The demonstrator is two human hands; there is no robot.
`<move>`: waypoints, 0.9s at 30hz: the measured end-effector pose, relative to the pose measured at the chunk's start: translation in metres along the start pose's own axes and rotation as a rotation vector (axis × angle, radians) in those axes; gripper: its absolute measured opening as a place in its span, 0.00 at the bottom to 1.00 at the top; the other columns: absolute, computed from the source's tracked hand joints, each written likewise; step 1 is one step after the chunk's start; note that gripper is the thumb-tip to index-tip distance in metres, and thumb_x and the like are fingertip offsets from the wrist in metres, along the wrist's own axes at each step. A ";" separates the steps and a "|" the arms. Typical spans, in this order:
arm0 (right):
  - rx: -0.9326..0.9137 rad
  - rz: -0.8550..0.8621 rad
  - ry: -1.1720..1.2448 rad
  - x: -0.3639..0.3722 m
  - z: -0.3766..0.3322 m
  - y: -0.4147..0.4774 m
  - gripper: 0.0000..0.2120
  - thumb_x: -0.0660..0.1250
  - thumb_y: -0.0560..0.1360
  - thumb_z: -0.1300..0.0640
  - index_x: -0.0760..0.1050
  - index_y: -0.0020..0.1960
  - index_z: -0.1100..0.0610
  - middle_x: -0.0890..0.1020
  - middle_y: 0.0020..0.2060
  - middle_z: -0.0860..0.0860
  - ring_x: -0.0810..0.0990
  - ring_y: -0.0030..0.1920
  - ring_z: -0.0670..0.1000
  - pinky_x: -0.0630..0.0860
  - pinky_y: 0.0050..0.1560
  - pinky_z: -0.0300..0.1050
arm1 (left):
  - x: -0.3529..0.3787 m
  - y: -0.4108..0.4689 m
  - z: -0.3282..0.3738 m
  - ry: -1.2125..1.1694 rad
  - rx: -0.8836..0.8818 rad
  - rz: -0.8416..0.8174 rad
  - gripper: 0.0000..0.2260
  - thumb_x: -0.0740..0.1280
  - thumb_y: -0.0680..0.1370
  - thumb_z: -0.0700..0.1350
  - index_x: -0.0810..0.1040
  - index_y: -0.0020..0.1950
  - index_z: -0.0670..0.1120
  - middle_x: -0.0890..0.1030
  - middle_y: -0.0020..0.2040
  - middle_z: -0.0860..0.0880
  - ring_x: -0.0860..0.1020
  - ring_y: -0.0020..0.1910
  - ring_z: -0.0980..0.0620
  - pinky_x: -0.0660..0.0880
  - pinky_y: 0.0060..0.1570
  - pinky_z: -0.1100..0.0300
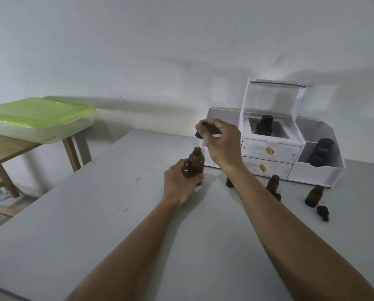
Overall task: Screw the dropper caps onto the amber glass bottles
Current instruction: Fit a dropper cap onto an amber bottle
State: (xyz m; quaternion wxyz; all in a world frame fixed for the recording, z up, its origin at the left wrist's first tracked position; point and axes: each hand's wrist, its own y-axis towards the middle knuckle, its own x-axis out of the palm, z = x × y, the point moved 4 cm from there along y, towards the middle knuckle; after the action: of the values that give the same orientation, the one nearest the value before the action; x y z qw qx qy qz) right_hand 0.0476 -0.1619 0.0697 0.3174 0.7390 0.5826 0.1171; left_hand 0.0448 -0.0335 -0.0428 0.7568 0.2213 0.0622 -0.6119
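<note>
My left hand (181, 181) grips an open amber glass bottle (196, 162) that stands upright on the grey table (116, 213). A little above the bottle's neck, my right hand (221, 140) holds a black dropper cap (200, 132) in its curled fingers. Two more uncapped amber bottles (272, 184) (314, 195) stand to the right, behind my right forearm. A loose black dropper cap (323, 212) lies beside the far right bottle. Another small dark piece (229, 182) shows next to my right wrist, partly hidden.
A white organiser (268, 152) with two drawers and a raised clear lid stands at the back right, holding two black bottles (320, 152) (264, 124). To the left, a wooden side table carries a clear box with a green lid (38, 115). A wall is close behind.
</note>
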 end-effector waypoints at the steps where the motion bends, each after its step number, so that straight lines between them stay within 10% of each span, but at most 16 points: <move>1: 0.019 -0.026 -0.016 0.003 0.004 -0.002 0.06 0.73 0.76 0.57 0.84 0.49 0.59 0.86 0.37 0.49 0.85 0.38 0.43 0.79 0.45 0.33 | 0.000 0.000 0.000 0.005 0.008 0.003 0.21 0.77 0.67 0.52 0.79 0.58 0.51 0.83 0.49 0.55 0.80 0.49 0.54 0.72 0.52 0.64; 27: 0.061 -0.002 -0.182 0.013 0.027 -0.013 0.05 0.73 0.76 0.57 0.85 0.45 0.58 0.86 0.38 0.48 0.82 0.39 0.43 0.76 0.43 0.30 | 0.003 0.001 -0.003 0.002 0.031 -0.011 0.21 0.77 0.68 0.50 0.81 0.59 0.47 0.84 0.49 0.53 0.81 0.47 0.54 0.75 0.52 0.63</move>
State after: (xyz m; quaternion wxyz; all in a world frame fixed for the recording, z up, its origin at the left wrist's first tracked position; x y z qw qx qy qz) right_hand 0.0559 -0.1572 0.0387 0.3466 0.7552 0.5555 0.0315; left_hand 0.0469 -0.0345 -0.0461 0.7498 0.2331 0.0548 -0.6168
